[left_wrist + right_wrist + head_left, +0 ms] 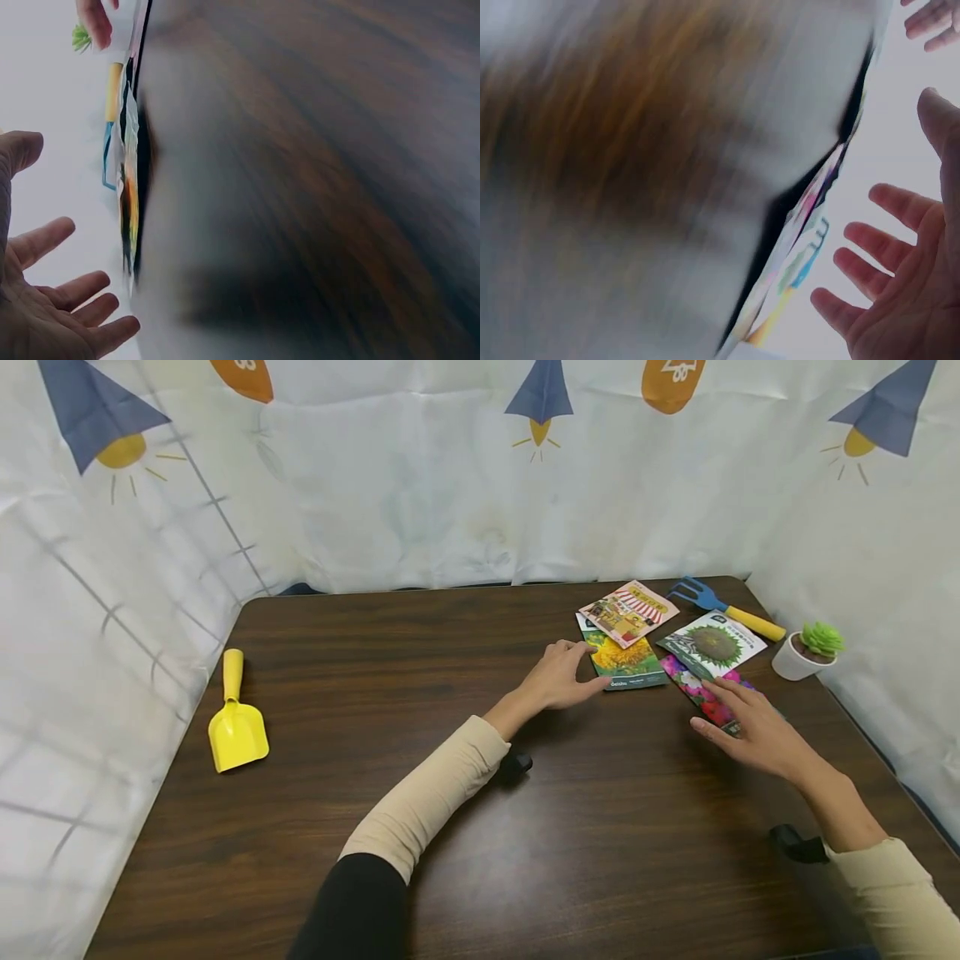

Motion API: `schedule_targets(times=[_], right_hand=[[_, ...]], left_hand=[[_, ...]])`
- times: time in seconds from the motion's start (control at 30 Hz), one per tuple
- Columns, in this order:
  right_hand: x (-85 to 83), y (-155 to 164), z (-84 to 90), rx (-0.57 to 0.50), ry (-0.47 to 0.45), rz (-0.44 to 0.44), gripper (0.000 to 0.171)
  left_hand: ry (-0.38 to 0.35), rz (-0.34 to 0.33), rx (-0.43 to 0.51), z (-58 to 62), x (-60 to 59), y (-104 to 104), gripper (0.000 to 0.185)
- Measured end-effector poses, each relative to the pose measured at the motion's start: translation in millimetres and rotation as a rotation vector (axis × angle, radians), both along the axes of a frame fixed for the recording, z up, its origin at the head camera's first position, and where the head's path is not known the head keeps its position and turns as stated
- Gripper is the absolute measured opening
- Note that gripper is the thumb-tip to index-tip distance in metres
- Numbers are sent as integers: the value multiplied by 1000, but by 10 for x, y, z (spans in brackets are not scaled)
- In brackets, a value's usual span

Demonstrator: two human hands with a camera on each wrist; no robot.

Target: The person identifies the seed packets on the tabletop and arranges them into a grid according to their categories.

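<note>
Above one brown table (375, 693), two spread, empty hands (557, 681) (761, 735) hover near four packets (628, 612) (628, 667) (712, 646) (697, 695).

Right of centre, the right hand (763, 735) partly hides the pink-flowered packet (699, 696). The lower-right edge cuts off the right sleeve (896, 893).

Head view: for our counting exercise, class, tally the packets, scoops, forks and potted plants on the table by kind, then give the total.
Packets: 4
Scoop: 1
Fork: 1
Potted plant: 1
Total: 7
</note>
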State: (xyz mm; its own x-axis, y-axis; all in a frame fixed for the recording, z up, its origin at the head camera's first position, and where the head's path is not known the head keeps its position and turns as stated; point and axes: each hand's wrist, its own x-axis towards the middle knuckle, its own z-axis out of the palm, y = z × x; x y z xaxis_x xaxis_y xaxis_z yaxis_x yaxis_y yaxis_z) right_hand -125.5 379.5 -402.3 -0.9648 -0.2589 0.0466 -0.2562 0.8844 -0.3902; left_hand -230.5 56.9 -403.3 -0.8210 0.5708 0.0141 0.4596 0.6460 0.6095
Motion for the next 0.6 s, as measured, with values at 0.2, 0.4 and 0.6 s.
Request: schedule_targets(times=[0.2,0.4,0.6], right_hand=[[-49,152,-79,-26,27,29,70],[-110,308,-110,-62,58,65,59],[-159,437,-140,-56,77,94,52]], left_hand=[[0,24,-18,-28,-88,146,61],[13,37,-40,-62,-162,284,59],[14,38,-87,-111,-226,376,61]])
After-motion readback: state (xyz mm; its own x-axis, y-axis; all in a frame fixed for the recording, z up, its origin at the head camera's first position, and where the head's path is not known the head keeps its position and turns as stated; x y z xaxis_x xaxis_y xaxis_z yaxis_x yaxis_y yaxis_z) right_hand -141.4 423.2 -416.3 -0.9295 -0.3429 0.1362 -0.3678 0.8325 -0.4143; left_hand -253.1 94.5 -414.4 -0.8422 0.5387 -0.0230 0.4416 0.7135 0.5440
